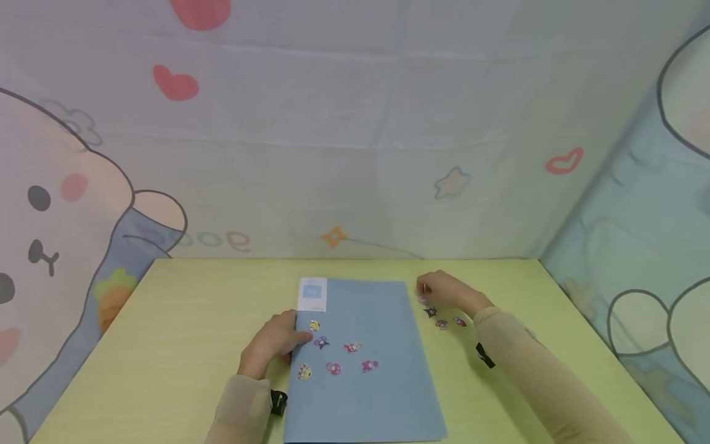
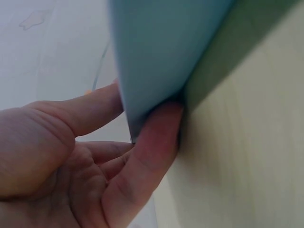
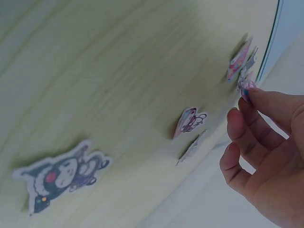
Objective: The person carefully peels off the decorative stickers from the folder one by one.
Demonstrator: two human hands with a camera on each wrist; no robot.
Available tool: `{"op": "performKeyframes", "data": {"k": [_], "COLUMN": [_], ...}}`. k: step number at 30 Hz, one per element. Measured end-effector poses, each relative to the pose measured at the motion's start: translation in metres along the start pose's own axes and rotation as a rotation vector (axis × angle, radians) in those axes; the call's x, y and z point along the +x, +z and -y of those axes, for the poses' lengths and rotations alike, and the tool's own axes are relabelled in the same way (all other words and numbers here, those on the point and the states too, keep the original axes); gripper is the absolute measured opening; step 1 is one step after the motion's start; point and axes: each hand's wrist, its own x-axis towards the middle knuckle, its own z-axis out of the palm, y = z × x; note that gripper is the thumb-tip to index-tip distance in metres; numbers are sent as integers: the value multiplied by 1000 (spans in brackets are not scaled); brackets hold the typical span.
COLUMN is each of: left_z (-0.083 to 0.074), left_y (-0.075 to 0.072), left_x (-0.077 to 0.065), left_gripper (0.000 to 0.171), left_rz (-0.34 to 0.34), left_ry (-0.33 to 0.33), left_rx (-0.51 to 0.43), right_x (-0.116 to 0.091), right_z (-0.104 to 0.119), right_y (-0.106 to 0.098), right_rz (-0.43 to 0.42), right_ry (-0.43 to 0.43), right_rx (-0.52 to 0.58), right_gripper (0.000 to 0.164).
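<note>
Sleeves: beige cloth (image 1: 244, 401) on both arms, reaching in from the near side of the blue folder; a black wrist strap (image 1: 279, 402) shows just beside the folder's left edge.
Blue folder: flat, matt, smooth and upright-rectangular (image 1: 383, 407), lying on the desk (image 1: 166, 357), whose pale yellow surface has a fine wood-like grain.
Stickers on the folder: six small cut-outs (image 1: 333, 368) on its left and middle part; three in a loose row of yellow, pink and magenta, then a pink-red one, a purple-and-dark one and another yellow one farther up.
Left hand: the left hand (image 1: 275, 339) grips the folder's left edge, thumb over the top, a finger beneath.
Loose stickers: right of the folder's upper half, thin cut-outs with pale borders (image 1: 441, 324); one is a dark-hooded character (image 3: 66, 175) with a pale face and a pink spot.
Right hand: just beyond the folder's upper right edge, the right hand (image 1: 446, 290) pinches a pinkish-purple sticker (image 3: 246, 84) between thumb and fingertip.
White label: at the folder's far left corner, a paper rectangle (image 1: 313, 306) bearing a light-blue square; its print is too small to read.
Backdrop: creased cloth (image 1: 355, 92) behind the folder, printed with hearts, a star and faint rounded letters resembling "oog".
</note>
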Motion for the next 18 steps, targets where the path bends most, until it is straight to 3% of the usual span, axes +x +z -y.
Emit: {"op": "performKeyframes", "data": {"k": [10, 18], "left_z": [3, 4], "left_y": [0, 0], "left_x": [4, 3], "left_gripper": [25, 27], "left_rz": [3, 2], "left_ry": [-11, -6], "left_rx": [13, 12], "right_x": [3, 8], "right_z": [6, 10], "right_y": [1, 4], "right_rz": [5, -64], "right_ry": [67, 156], "right_rx": [-91, -277], "right_gripper": [5, 8]}}
